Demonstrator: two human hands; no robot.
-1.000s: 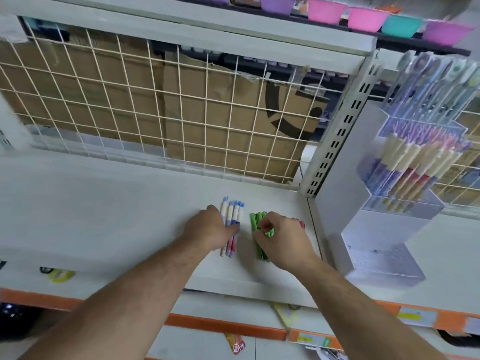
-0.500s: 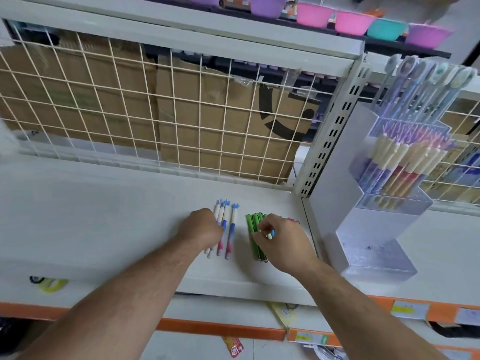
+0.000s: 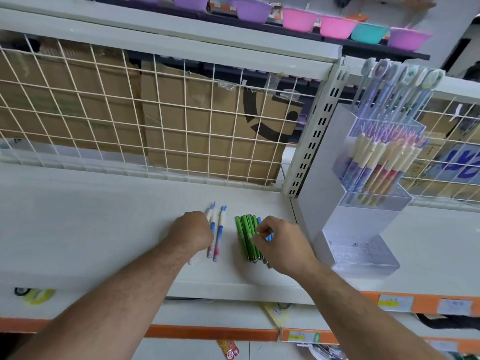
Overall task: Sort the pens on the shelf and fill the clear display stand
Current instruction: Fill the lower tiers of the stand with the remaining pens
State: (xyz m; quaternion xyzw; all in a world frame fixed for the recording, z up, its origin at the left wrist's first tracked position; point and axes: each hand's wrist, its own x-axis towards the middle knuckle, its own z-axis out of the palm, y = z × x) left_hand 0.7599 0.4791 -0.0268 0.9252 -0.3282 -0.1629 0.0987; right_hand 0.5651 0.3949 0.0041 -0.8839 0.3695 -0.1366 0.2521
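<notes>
Rightward, the right hand pinches a blue-capped pen, green plastic pens at its nine o'clock; grip unclear for the left hand.

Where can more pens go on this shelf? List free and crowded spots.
Free: the white shelf left of the left hand, up to the wire grid; a narrow strip between the blue-and-white pens and the green pens. Crowded: from the green pens past the right hand, pinching a blue-capped pen, to the clear display stand.

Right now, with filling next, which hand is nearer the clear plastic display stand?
Right. The right hand, over the green pens, is just left of the clear plastic display stand; the left hand sits farther left, on the blue-and-white pens.
</notes>
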